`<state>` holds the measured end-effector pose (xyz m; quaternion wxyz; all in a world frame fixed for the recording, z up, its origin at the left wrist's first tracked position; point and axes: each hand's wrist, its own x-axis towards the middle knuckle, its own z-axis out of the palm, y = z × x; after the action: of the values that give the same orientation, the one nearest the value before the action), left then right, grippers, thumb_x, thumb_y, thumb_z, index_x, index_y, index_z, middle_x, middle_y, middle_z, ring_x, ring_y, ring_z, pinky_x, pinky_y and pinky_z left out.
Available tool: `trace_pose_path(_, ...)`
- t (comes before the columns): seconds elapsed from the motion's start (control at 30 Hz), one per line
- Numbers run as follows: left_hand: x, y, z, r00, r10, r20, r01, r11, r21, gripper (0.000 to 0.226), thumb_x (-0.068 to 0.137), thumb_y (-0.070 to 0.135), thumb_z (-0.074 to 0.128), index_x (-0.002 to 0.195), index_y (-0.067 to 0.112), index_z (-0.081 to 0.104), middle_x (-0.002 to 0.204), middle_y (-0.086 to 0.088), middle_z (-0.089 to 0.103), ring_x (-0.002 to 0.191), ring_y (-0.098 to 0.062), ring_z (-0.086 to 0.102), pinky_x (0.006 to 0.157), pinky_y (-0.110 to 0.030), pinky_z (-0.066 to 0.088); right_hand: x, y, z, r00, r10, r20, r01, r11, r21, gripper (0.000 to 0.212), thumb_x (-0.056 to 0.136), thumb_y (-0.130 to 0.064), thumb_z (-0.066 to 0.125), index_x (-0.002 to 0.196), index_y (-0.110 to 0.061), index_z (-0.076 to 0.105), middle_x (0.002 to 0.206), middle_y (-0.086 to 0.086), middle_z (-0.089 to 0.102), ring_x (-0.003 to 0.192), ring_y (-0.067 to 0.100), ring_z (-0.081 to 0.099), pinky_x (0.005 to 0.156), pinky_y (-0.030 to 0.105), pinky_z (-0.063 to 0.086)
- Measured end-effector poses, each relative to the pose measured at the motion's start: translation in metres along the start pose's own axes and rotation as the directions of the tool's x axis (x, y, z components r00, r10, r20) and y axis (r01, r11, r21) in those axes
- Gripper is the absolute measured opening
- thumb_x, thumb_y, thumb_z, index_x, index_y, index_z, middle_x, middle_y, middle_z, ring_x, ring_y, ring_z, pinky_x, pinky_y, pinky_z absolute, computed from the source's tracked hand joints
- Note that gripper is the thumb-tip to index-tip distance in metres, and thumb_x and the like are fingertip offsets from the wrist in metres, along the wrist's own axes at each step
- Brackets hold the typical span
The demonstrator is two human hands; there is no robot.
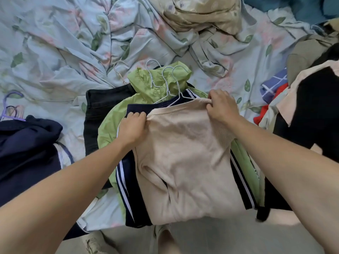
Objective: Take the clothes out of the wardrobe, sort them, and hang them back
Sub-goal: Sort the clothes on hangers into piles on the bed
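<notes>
A beige garment [185, 158] lies on top of a stack at the bed's front edge. My left hand [132, 126] grips its top left corner. My right hand [221, 105] pinches its ribbed waistband at the top right. A white wire hanger [180, 88] runs into the garment's top edge. Under it lie a navy garment with white stripes [126, 182], a light green hooded jacket [157, 79] and black jeans [99, 105], with two more wire hanger hooks [156, 70] sticking out above.
The bed carries a crumpled floral sheet [55, 43]. A dark navy garment [27, 143] with a purple hanger [11, 107] lies at the left. A mixed pile of clothes [302, 92] sits at the right. A beige quilt [205, 13] is at the back. The floor [220, 239] shows below.
</notes>
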<state>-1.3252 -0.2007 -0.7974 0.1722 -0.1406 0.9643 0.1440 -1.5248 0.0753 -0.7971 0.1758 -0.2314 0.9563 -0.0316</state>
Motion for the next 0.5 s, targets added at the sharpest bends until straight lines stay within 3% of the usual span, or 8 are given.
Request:
trace_pose_path(0.13, -0.017, 0.003, -0.010, 0.996, 0.043, -0.079, -0.053, 0.990, -0.133, 0.015, 0.101, 0.011, 0.049, 0.093, 0.016, 0.038, 0.091, -0.004, 0.045, 0.085, -0.030, 0.047, 0.068, -0.043, 0.036, -0.014, 0.003, -0.012, 0.998, -0.022, 0.052, 0.021, 1.000, 0.022, 0.024, 0.095, -0.024, 0.054, 0.113, -0.009, 0.058, 0.121, 0.014, 0.054, 0.120, 0.034, 0.047, 0.088, 0.045, 0.043)
trace_pose_path(0.23, -0.035, 0.006, -0.028, 0.987, 0.058, -0.151, -0.099, 0.954, -0.284, 0.019, 0.106, 0.023, 0.045, 0.090, 0.016, 0.038, 0.086, -0.002, 0.046, 0.078, -0.026, 0.044, 0.068, -0.045, 0.039, -0.039, -0.001, -0.031, 1.000, -0.011, -0.023, 0.013, 0.994, 0.104, 0.014, 0.095, -0.027, 0.054, 0.095, -0.013, 0.051, 0.106, 0.013, 0.060, 0.102, 0.035, 0.055, 0.073, 0.040, 0.038)
trace_pose_path(0.33, -0.060, 0.009, -0.058, 0.985, 0.065, -0.162, -0.113, 0.944, -0.309, 0.022, 0.105, 0.028, 0.045, 0.088, 0.016, 0.038, 0.082, -0.002, 0.047, 0.074, -0.024, 0.044, 0.062, -0.042, 0.034, -0.080, -0.013, -0.058, 0.997, 0.030, -0.064, -0.021, 0.989, 0.143, 0.018, 0.095, -0.029, 0.053, 0.090, -0.016, 0.042, 0.097, 0.015, 0.062, 0.085, 0.034, 0.055, 0.066, 0.040, 0.035)
trace_pose_path(0.5, -0.130, 0.018, -0.124, 0.987, 0.095, -0.134, -0.133, 0.937, -0.321, 0.021, 0.096, 0.024, 0.053, 0.083, 0.014, 0.041, 0.077, -0.001, 0.050, 0.070, -0.021, 0.046, 0.060, -0.039, 0.034, -0.186, -0.052, -0.122, 0.976, 0.179, -0.126, -0.145, 0.960, 0.241, 0.020, 0.091, -0.026, 0.057, 0.082, -0.019, 0.041, 0.088, 0.013, 0.064, 0.084, 0.036, 0.059, 0.064, 0.041, 0.039)
